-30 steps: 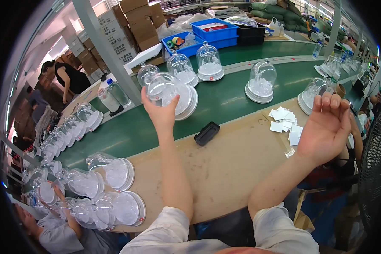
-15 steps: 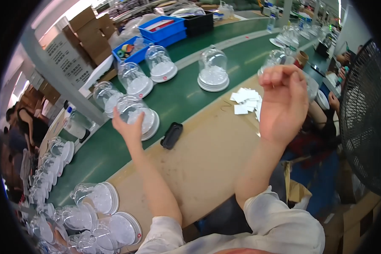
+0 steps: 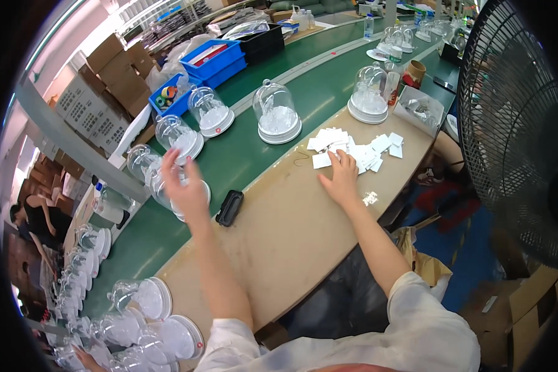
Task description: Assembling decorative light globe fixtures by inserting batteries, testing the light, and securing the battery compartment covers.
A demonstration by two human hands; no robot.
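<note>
My left hand (image 3: 189,192), slightly blurred, is raised with fingers apart and holds nothing. Just behind it, partly hidden, a clear dome (image 3: 161,186) on a white base stands on the green belt. My right hand (image 3: 342,181) reaches to a loose pile of small white cards (image 3: 356,149) on the tan board. Its fingers are spread, and the fingertips touch the near-left cards. More clear domes stand on white bases along the belt, one dome (image 3: 278,115) beyond the cards and another dome (image 3: 370,96) at the pile's far right.
A black case (image 3: 230,208) lies on the tan board (image 3: 273,248). Several domes (image 3: 155,297) lie tilted at the lower left, where another person's hand (image 3: 88,358) shows. Blue bins (image 3: 214,62) stand across the green belt (image 3: 239,146). A large black fan (image 3: 514,136) stands at right.
My left hand has come away from the dome at the belt. My right hand has moved down from the air onto the white cards. The view has shifted right.
</note>
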